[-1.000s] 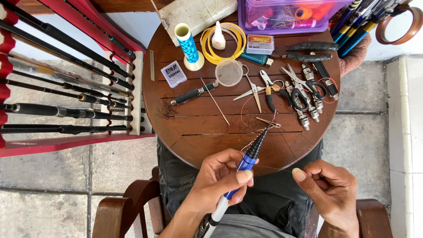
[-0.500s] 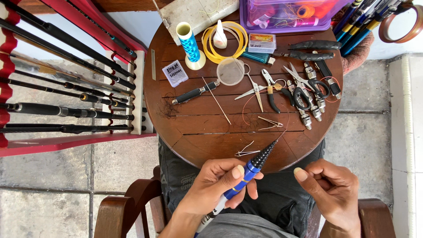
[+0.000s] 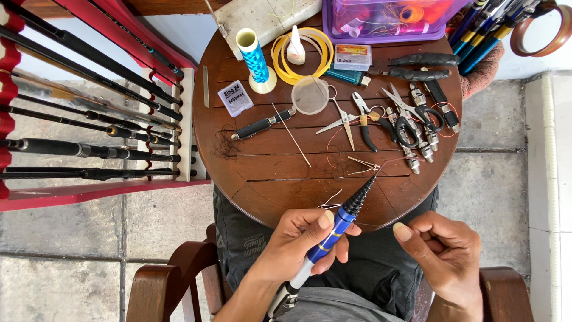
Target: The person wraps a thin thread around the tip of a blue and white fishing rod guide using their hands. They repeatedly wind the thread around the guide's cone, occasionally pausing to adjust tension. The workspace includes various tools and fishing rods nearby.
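**Rod in left hand at the table's near edge**

Left hand (image 3: 301, 238) closed round a blue rod (image 3: 326, 243), thumb on top, fingers wrapped under. Rod slants up and right; its black ribbed tip (image 3: 360, 200) lies over the near edge of the round wooden table (image 3: 262, 179). Thin wire pieces (image 3: 329, 203) just beside the tip on the left.

Right hand (image 3: 444, 253) off the table, past the near edge, holding nothing visible; fingers curled loosely, thumb pointing toward the rod but apart from it.

Near half of the table mostly bare wood, a thin needle (image 3: 292, 135) lying toward the centre. Far half crowded: blue thread spool (image 3: 255, 58) and yellow coil (image 3: 301, 50) at the far edge, scissors (image 3: 344, 122) and pliers (image 3: 411, 122) massed toward the right edge. Purple box (image 3: 387, 18) overhangs the far edge. Rod rack (image 3: 89, 119) stands close against the left edge. Chair arms (image 3: 170, 277) flank both hands.
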